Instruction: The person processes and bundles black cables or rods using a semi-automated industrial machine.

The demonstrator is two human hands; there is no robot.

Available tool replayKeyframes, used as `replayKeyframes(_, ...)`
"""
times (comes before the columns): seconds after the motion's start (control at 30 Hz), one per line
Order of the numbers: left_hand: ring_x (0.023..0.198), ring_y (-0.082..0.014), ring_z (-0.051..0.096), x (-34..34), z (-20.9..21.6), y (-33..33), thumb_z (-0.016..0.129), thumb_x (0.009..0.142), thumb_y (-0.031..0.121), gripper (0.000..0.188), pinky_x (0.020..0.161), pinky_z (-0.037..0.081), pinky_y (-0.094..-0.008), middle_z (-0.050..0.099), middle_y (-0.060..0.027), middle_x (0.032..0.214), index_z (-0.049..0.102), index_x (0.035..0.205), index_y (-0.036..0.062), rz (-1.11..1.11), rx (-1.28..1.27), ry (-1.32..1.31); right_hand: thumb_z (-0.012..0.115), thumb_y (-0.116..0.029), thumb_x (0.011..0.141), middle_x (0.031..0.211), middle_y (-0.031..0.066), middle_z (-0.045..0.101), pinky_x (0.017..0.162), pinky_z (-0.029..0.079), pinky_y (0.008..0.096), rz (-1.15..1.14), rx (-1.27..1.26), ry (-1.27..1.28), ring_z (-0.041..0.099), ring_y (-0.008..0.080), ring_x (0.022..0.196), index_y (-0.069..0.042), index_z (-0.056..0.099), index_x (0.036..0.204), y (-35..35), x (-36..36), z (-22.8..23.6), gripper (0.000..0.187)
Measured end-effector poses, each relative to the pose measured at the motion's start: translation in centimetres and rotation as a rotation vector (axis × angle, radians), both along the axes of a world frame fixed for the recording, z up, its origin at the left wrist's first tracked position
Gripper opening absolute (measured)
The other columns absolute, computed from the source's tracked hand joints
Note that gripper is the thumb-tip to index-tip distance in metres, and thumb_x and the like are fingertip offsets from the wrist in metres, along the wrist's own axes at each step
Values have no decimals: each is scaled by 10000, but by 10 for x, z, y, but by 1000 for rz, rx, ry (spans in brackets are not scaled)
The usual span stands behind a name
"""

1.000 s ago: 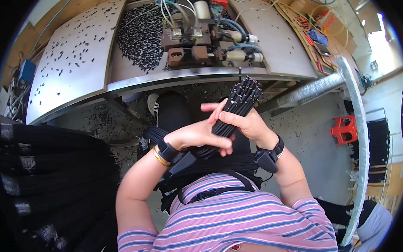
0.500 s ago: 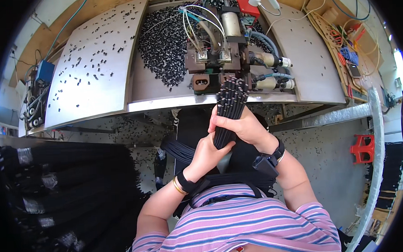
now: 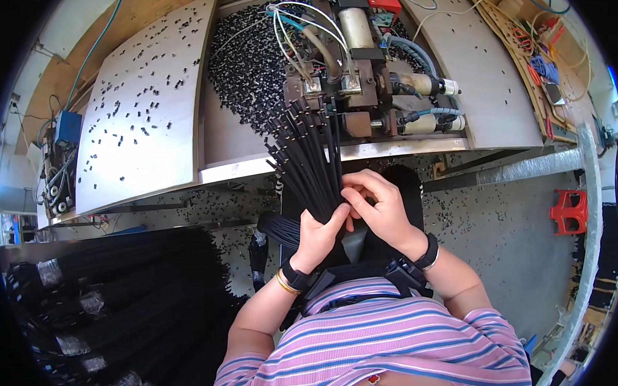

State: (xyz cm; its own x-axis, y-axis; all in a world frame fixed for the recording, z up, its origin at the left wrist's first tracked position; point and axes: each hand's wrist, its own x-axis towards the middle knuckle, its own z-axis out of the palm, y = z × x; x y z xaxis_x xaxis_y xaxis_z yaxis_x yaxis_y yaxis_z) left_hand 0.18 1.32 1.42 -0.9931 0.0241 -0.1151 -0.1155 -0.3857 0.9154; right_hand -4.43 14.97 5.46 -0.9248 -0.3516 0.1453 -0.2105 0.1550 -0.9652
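Note:
A bundle of thin black cords [image 3: 309, 169] stands upright in my left hand [image 3: 316, 239], which is closed around its lower end. The cords' tops fan out toward the machine, and their cut ends show small pale tips. My right hand [image 3: 381, 205] is closed beside the bundle, thumb and fingertips pinching at its rightmost cord, which stands slightly apart from the others. Just beyond the cord tops is a metal machine [image 3: 356, 123] with clamps and cylinders. More black cords [image 3: 281, 229] lie in a loose hank across my lap, left of my left wrist.
Small black-and-silver pieces [image 3: 247, 72] are heaped left of the machine. Others are scattered on the left metal panel [image 3: 141, 151] and the floor. Taped black cord bundles [image 3: 142, 301] lie at lower left. A red stool [image 3: 569, 212] and a plastic-wrapped bar [image 3: 533, 166] are at right.
The bundle has tilted left and its tops have spread into a fan. My right hand has let go of the bundle's middle and moved to its right edge, pinching there.

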Motion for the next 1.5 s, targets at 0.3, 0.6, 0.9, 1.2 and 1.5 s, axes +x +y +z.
replayKeyframes(0.3, 609, -148, 585, 1, 4, 4, 508, 912, 30, 138, 575, 477, -252, 621, -84, 786, 568, 1011, -45, 126, 5, 41, 582, -42, 911, 813, 40, 594, 526, 443, 190, -67, -307, -296, 536, 57, 596, 40, 608, 1004, -10, 2, -4, 127)
replayKeyframes(0.6, 621, -151, 592, -11, 11, 9, 509, 917, 4, 176, 580, 496, -249, 633, -112, 793, 551, 1074, -62, 220, 37, 118, 548, -81, 929, 712, 40, 597, 378, 394, 209, -54, -451, -438, 484, 50, 460, 48, 602, 929, -20, -22, 3, 139)
replayKeyframes(0.9, 640, -141, 581, -17, 14, 9, 504, 911, -6, 191, 556, 487, -236, 609, -92, 814, 549, 1091, -52, 243, 64, 121, 543, -109, 932, 691, 31, 591, 358, 371, 208, -46, -459, -522, 464, 45, 434, 34, 603, 911, -25, -30, 8, 157)
replayKeyframes(1.2, 628, -136, 575, -18, 10, 7, 515, 907, -2, 151, 557, 481, -235, 603, -78, 791, 552, 1048, -42, 232, 57, 117, 569, -128, 928, 707, 31, 592, 365, 365, 200, 10, -443, -489, 466, 48, 438, 31, 604, 946, -24, -29, 8, 164)
replayKeyframes(1.5, 619, -133, 570, 0, 12, 19, 512, 898, -17, 130, 555, 475, -239, 597, -69, 768, 550, 1021, -32, 254, 13, 68, 591, -138, 920, 709, 24, 595, 355, 354, 194, -92, -363, -429, 480, 48, 415, 23, 620, 975, -19, -7, 6, 173)
